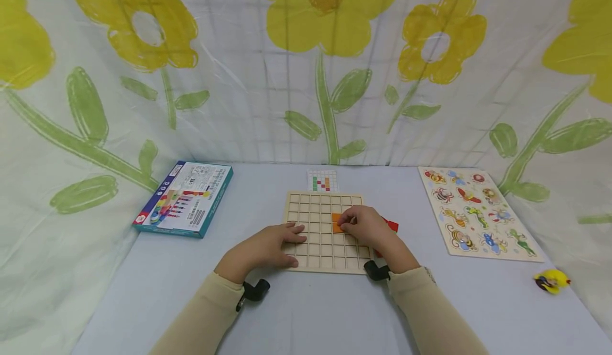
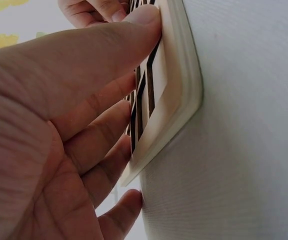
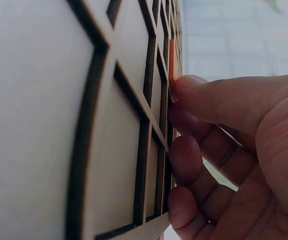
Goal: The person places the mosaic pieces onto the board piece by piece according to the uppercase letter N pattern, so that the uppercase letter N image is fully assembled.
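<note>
Head view: left hand point(image 1: 268, 247) presses flat, steadying a wooden grid board point(image 1: 321, 227); right hand point(image 1: 365, 226) pinches an orange piece point(image 1: 337, 222) into it. Most cells look unfilled.

Pale blue table point(image 1: 306, 312) bearing wooden grid board point(image 1: 315, 222) at centre, boxed game point(image 1: 184, 198) left, animal puzzle point(image 1: 475, 211) right, yellow toy point(image 1: 551, 280) lower right.
</note>
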Available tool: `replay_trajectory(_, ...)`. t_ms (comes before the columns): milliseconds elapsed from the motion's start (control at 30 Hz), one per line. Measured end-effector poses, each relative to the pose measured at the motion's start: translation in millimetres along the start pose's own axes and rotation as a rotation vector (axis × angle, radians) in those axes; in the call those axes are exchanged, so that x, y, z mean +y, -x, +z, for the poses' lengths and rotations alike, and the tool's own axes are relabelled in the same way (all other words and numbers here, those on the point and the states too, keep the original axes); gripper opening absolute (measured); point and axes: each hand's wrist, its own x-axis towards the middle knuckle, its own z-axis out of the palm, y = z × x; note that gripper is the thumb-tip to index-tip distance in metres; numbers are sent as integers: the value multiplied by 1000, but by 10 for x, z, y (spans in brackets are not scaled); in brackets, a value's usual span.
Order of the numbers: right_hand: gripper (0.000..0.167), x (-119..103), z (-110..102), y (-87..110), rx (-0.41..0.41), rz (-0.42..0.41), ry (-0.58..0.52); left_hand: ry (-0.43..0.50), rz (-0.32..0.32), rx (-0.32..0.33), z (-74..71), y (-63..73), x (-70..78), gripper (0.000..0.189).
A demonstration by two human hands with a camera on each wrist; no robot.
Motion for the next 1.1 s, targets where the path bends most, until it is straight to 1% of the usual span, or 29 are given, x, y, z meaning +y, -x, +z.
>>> replay_trajectory(133,9,-4,3,1,4,1,6,3,5,1,-1,-1,-1,62)
replay_trajectory(267,9,22,-41,-4,2,-24,4,5,5,4,-5,-5,-2,61)
replay_trajectory(400,10,129,-212,14,47,-12,3,17,7,7,-9,2,8,61)
replay_trajectory(500,14,258,-400,58,79,42,5,29,8,5,-8,6,12,61)
replay_trajectory(567,16,349,-513,92,61,72,29,30,8,5,-7,7,11,61)
replay_trajectory(633,18,427,-595,118,14,82,57,20,7,7,-5,4,8,61)
replay_trajectory(733,22,504,-658,140,-75,67,79,12,5,14,-2,3,6,60)
replay_trajectory(800,23,530,-665,140,-114,51,76,9,3,15,-2,4,7,60)
replay_trajectory(933,22,540,-639,131,-131,31,75,24,2,11,-3,9,13,60)
replay_trajectory(1100,17,533,-598,121,-118,18,82,48,18,7,-6,18,14,59)
